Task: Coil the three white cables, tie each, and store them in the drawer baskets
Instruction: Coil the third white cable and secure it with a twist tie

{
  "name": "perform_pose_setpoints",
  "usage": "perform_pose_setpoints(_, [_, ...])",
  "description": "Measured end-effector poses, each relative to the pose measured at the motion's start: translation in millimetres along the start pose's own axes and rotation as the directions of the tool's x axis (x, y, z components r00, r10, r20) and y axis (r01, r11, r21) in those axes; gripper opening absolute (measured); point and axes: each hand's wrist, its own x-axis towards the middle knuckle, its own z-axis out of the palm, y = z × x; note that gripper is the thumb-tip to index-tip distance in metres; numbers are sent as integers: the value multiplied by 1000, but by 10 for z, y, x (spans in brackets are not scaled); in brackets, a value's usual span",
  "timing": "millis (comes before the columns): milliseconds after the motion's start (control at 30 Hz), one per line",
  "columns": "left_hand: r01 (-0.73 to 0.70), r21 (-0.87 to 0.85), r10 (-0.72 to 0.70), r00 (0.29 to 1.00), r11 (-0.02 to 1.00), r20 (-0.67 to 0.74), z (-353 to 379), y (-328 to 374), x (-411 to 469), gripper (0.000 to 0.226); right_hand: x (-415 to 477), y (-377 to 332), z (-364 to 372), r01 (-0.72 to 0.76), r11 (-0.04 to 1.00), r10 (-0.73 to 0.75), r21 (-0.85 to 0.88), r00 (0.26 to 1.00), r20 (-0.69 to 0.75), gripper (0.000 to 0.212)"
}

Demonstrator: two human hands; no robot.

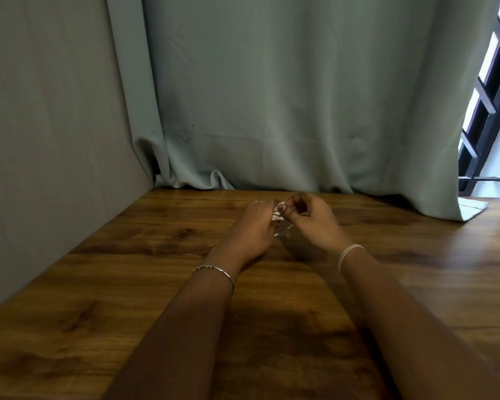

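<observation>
Your left hand and right hand meet with fingers curled, both pinching a small white thing, cable or tie you cannot tell, over the wooden counter, near the grey curtain.

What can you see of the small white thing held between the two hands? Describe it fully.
The white thing is small and mostly hidden by fingers; only a pale scrap shows between the hands, with a fainter, blurred pale bit just below. The left hand grips it and the right hand pinches it, above the wooden table. Whether it is cable or tie cannot be told.
</observation>
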Motion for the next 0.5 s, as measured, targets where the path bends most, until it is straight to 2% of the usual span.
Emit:
perform_pose_setpoints(133, [54,-163,-52,999,985,12,-20,5,34,36,16,25,-38,10,996,-7,88,1000,-30,23])
perform_pose_setpoints(300, [143,-400,-113,989,905,98,-54,35,46,40,25,16,-52,19,989,-3,147,994,-108,19])
perform_pose_setpoints(500, [132,-421,-85,988,897,129,-58,88,35,35,46,49,-44,-49,968,83,244,988,-130,28])
